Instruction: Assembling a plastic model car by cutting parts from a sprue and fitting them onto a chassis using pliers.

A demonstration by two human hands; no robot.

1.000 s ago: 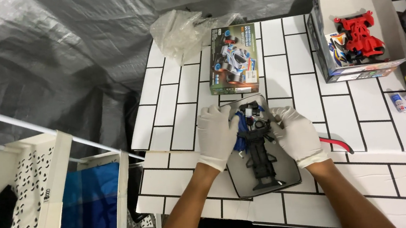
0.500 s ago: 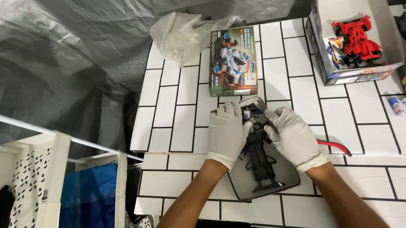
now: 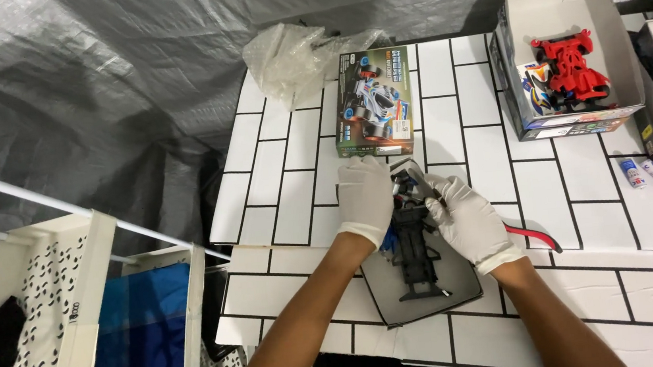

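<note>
Both gloved hands, left hand [image 3: 364, 200] and right hand [image 3: 465, 218], pinch the far end of the black car chassis [image 3: 416, 259] lying on a grey tray [image 3: 381, 294] at the tabletop's [image 3: 500, 159] six o'clock edge; steadying the chassis flat seems wise.

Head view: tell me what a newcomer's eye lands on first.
Two white-gloved hands, left hand and right hand, grip a black toy car chassis over a grey tray at the tiled table's near edge. A red toy car body sits in an open white box at the far right.
</note>
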